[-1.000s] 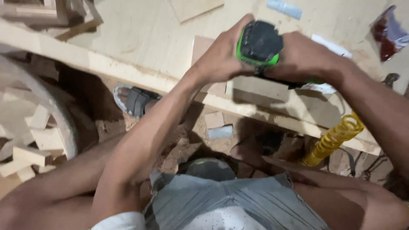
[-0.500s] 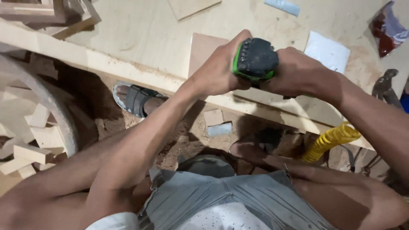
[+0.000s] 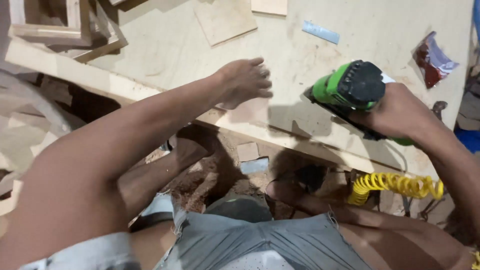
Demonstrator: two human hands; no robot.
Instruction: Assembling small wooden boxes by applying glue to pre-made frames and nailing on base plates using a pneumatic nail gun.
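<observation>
Seen from above, a person's right hand (image 3: 395,112) has its fingers closed around a green and black pneumatic nail gun (image 3: 350,90), held just above a plywood bench (image 3: 165,45). The left hand (image 3: 245,82), fingers open, presses flat on a small plywood piece (image 3: 245,111) near the bench edge. The gun's nose seems near those fingers; a misfire could hit them. A yellow coiled air hose (image 3: 395,184) hangs below.

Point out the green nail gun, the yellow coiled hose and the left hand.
green nail gun (image 3: 350,87), head view, on its green body.
yellow coiled hose (image 3: 395,184), head view, mid-coil.
left hand (image 3: 245,82), head view, back of hand.
</observation>
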